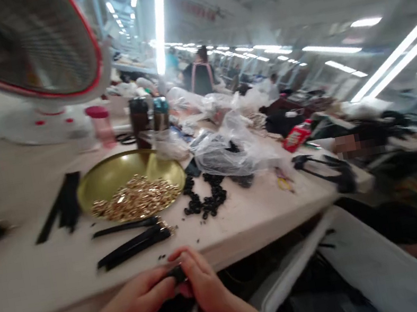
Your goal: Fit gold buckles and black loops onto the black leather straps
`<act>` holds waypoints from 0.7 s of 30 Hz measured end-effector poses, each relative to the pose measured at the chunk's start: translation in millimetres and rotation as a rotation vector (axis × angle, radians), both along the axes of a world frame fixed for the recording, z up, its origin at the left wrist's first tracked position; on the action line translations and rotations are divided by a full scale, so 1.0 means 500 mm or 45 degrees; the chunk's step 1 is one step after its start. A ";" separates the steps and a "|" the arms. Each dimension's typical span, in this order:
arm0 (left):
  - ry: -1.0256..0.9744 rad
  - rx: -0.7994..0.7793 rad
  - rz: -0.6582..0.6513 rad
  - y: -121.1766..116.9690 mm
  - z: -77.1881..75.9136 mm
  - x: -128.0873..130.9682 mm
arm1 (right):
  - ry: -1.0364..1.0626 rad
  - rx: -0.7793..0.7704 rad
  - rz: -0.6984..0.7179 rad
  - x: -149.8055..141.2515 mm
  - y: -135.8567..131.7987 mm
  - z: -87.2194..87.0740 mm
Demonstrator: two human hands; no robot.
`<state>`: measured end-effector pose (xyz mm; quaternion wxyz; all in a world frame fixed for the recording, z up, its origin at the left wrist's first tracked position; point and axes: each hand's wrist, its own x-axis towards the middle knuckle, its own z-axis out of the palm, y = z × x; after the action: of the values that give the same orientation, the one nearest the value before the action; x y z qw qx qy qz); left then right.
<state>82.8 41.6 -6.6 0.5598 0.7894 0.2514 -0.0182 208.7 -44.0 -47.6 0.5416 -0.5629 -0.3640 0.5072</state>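
Observation:
My left hand [147,290] and my right hand [200,281] meet at the table's near edge, fingers pinched together on a small black piece [178,274]. Just beyond them lie black straps [133,244] with gold ends. A gold dish [115,177] holds a heap of small gold metal parts [137,196]. To its right sits a pile of small black parts [206,199]. More black strips [62,206] lie left of the dish.
A white and red desk fan [25,54] stands at the back left, with a pink cup [100,124] and two flasks [149,118] behind the dish. Clear plastic bags [231,146] crowd the middle. Other people sit farther along and at the right.

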 end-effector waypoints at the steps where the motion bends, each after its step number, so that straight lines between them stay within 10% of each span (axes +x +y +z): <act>1: 0.003 -0.056 0.001 -0.001 0.005 -0.005 | 0.097 -0.040 -0.002 -0.007 -0.001 -0.005; 11: 0.204 0.180 0.144 0.061 -0.012 -0.057 | -0.793 0.122 0.190 0.007 0.073 -0.033; 21: 0.025 0.070 0.178 0.132 -0.022 -0.038 | -0.202 -0.026 0.060 0.006 0.137 -0.015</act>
<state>63.8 107.7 -17.6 0.5354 0.7847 0.3117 0.0203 211.5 24.7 -55.3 0.4933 -0.5981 -0.4138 0.4772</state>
